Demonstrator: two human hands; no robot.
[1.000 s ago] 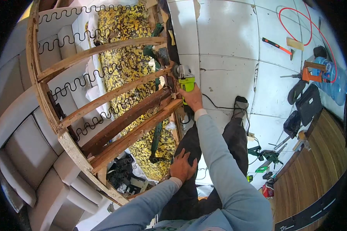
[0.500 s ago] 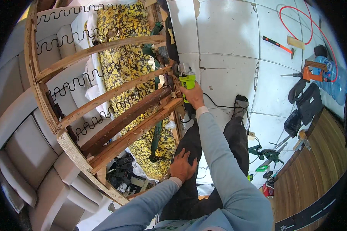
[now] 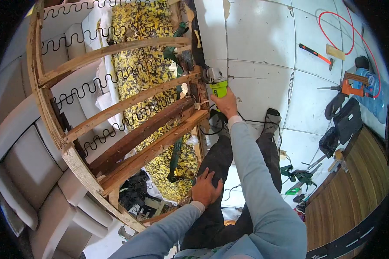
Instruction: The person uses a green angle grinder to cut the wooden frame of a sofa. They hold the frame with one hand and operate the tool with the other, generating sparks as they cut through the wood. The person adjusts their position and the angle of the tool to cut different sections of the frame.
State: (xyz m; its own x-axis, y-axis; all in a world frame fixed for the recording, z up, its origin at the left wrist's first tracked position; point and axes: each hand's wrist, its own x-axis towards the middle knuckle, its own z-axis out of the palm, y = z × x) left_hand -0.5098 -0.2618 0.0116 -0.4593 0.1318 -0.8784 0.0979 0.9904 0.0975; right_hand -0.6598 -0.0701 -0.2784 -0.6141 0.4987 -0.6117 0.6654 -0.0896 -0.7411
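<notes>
A green angle grinder (image 3: 218, 87) is gripped in my right hand (image 3: 224, 101), its metal head and disc beside the upright edge rail (image 3: 197, 90) of a stripped wooden sofa frame (image 3: 99, 125). I cannot tell whether the disc touches the wood. My left hand (image 3: 206, 190) lies on my dark-trousered thigh with its fingers spread. Zigzag steel springs (image 3: 73, 94) run between the slats, over a yellow-and-black foam pad (image 3: 138, 64). A black cord (image 3: 255, 121) runs from the grinder across the tiles by my feet.
A grey upholstered sofa (image 3: 32, 172) is at left. On the tiled floor (image 3: 257, 34) at right are a hammer (image 3: 314, 54), a red hose (image 3: 328, 15), an orange staple gun (image 3: 348, 87), a blue water jug (image 3: 378, 108), black pads (image 3: 346, 121) and several clamps (image 3: 302, 177). A wooden panel (image 3: 341, 198) stands lower right.
My right hand and the grinder have moved slightly to the right and up, and my right foot beside the cord looks slightly shifted. The left hand stays on my thigh.
</notes>
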